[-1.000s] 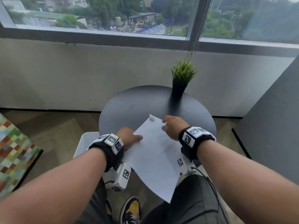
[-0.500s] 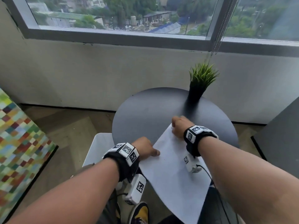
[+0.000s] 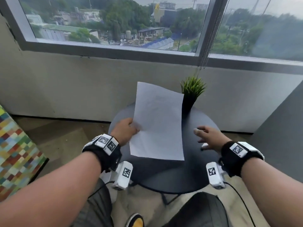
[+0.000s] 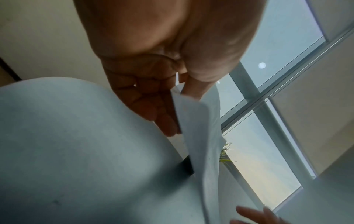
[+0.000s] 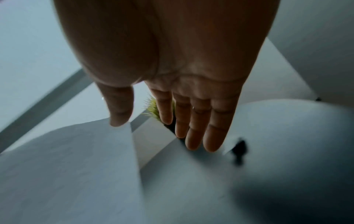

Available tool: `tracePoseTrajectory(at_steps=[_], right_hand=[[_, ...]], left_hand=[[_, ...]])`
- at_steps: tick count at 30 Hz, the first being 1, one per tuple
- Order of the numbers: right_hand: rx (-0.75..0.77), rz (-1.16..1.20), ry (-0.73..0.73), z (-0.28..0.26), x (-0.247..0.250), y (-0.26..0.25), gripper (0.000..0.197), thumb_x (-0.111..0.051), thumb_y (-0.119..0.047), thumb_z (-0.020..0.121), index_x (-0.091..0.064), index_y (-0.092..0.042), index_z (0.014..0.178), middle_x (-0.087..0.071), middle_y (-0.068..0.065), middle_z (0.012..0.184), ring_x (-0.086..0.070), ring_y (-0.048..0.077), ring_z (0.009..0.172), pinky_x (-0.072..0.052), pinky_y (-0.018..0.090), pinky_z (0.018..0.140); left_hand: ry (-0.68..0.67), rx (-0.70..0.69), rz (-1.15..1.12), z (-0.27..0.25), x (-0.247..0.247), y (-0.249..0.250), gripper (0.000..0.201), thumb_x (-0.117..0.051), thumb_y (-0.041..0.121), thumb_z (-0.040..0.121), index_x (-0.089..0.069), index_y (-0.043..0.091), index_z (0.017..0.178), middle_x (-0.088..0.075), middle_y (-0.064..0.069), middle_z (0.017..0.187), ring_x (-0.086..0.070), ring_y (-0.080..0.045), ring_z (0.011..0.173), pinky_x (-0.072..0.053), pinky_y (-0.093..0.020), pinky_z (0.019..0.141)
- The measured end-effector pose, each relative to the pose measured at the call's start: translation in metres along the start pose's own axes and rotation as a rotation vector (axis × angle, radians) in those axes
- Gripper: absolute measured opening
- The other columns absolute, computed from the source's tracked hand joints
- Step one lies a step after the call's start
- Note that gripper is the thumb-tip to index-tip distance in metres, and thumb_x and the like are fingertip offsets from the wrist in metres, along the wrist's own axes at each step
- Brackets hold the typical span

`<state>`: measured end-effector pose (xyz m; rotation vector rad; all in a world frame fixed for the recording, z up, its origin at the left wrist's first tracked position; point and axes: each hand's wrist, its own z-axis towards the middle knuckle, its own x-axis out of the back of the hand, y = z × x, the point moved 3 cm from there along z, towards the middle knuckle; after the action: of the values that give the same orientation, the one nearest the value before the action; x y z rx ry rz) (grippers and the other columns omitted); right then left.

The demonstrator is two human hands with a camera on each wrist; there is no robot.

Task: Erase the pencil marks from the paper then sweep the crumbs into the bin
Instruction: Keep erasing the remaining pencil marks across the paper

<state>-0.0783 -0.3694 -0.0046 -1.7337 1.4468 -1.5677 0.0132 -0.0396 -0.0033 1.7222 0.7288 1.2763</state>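
fingers (image 4: 168, 121) and thumb of the left hand (image 3: 124, 131) pinch the left edge of the paper (image 3: 158, 122), with the thumb on the sheet's upper face and the fingers beneath it. from that pinch the paper rises clear of the round black table (image 3: 164, 176), its far end tilted up and away from the fingers, its near edge hanging above the tabletop. the left wrist view shows the same pinch from below, the sheet curving away past the fingertips. the right hand (image 3: 211, 138) is released, grasping nothing, its fingers (image 5: 197, 130) straight and spread over the table just right of the paper's right edge; whether they touch the surface cannot be told. beyond the right fingertips stands a small potted plant (image 3: 191, 92) in a black pot, at the table's far side, just beside the paper's upper right corner. past the plant are a grey wall and a window (image 3: 114, 25).
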Motion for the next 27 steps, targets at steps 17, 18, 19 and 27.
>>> tracePoseTrajectory(at_steps=[17,18,19,27], right_hand=[[0.228,0.287,-0.085,-0.047,-0.067,-0.045,0.018,-0.056,-0.013,0.096,-0.07,-0.018,0.105,-0.069,0.014,0.103,-0.059,0.018,0.074,-0.042,0.025,0.056],[0.201,0.267,-0.092,-0.047,-0.068,-0.039,0.018,-0.055,-0.014,0.097,-0.07,-0.02,0.104,-0.069,0.012,0.103,-0.061,0.014,0.07,-0.04,0.023,0.054],[0.19,0.28,-0.084,-0.046,-0.068,-0.037,0.018,-0.054,-0.015,0.097,-0.069,-0.021,0.103,-0.068,0.01,0.101,-0.063,0.01,0.068,-0.041,0.021,0.053],[0.194,0.086,0.018,-0.041,-0.054,-0.048,0.013,-0.059,-0.013,0.093,-0.066,-0.011,0.082,-0.061,0.005,0.071,-0.052,0.017,0.056,-0.044,0.033,0.058]], left_hand=[[0.111,0.005,-0.14,-0.038,-0.004,-0.008,0.021,-0.059,0.052,0.082,-0.072,0.036,0.087,-0.071,0.002,0.079,-0.062,-0.021,0.071,-0.047,-0.034,0.068],[0.1,0.015,-0.112,-0.038,-0.005,-0.012,0.025,-0.058,0.057,0.078,-0.071,0.038,0.086,-0.072,0.0,0.081,-0.063,-0.027,0.074,-0.048,-0.037,0.069],[0.112,0.014,-0.086,-0.039,-0.005,-0.013,0.031,-0.056,0.062,0.072,-0.071,0.037,0.085,-0.073,-0.003,0.082,-0.065,-0.031,0.076,-0.051,-0.041,0.071],[0.156,-0.002,0.069,-0.046,-0.007,0.0,0.031,-0.058,0.047,0.075,-0.069,0.019,0.075,-0.071,0.001,0.067,-0.07,-0.022,0.067,-0.057,-0.04,0.076]])
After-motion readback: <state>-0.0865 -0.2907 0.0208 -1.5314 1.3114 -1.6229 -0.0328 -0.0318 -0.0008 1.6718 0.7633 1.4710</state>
